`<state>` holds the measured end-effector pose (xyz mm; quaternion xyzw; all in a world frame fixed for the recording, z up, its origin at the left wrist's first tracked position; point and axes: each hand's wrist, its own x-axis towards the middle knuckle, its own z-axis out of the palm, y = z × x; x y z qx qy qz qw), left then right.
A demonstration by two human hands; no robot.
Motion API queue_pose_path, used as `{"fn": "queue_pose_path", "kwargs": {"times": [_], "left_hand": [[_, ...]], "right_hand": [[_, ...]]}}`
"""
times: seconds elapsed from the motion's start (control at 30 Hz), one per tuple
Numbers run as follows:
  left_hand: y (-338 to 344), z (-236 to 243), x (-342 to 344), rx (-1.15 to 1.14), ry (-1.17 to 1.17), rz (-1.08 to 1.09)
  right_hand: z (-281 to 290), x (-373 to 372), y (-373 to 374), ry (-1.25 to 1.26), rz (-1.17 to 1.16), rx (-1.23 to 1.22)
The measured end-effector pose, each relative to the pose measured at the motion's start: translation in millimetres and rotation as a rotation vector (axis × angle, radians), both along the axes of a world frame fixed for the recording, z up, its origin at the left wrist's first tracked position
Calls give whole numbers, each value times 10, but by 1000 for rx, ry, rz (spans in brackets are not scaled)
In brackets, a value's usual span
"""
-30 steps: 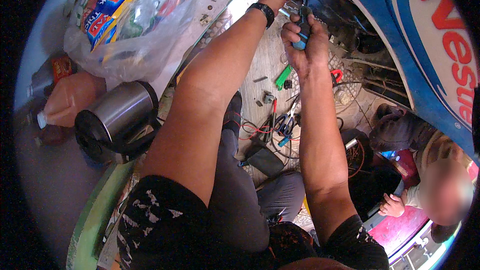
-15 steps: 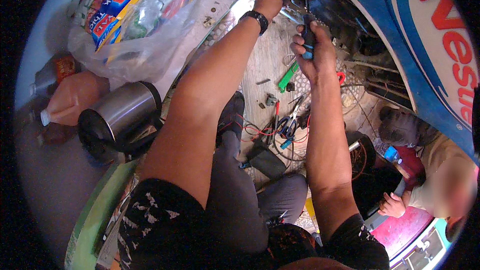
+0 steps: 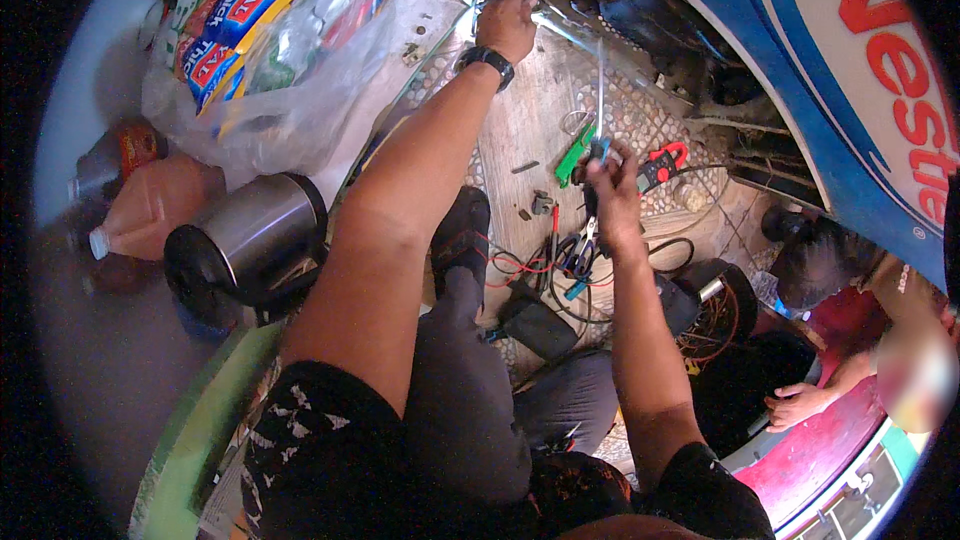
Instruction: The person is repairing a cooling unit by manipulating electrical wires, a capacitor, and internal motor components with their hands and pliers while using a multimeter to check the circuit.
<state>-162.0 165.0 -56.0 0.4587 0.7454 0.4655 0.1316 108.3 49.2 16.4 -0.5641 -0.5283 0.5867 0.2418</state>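
My right hand point(image 3: 615, 200) is closed around the dark handle of a screwdriver point(image 3: 600, 90), its long thin shaft pointing up toward the open bay of the blue cabinet point(image 3: 765, 40). Further up, my left hand point(image 3: 508, 24) reaches to the bay's upper left corner. Its fingers are curled in near dark parts, and what they grip is hidden. Below the bay, a shiny black rounded part point(image 3: 640, 15) shows inside. Under my right hand lie a green tool or strip point(image 3: 574, 156), a red and black clamp meter point(image 3: 660, 170) and scissors point(image 3: 580, 252).
A black pouch point(image 3: 540, 328) and red and black cables lie near my foot. To the left are a steel kettle point(image 3: 255, 238), a plastic bottle point(image 3: 160, 202) and a clear bag of packages point(image 3: 290, 65). Another person's hand point(image 3: 800, 406) rests at the right.
My right hand has drawn down and back from the bay with the screwdriver. My left hand has shifted slightly left and down. The other person's hand has moved a little.
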Motion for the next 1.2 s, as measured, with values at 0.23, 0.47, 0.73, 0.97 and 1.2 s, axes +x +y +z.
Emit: {"fn": "queue_pose_path", "kwargs": {"times": [0.23,0.47,0.73,0.97,1.2], "left_hand": [[47,-58,13,9,23,-86],[62,-152,-73,80,192,-53],[139,58,201,36,-32,0],[173,58,148,-20,-103,-25],[14,-81,-89,17,-83,-18]], "right_hand": [[-610,604,-727,-556,331,339],[-570,178,-139,-599,363,578],[-771,-1332,1700,393,-292,54],[-1234,-1486,2180,228,-82,364],[-732,-1828,1974,287,-194,161]]}}
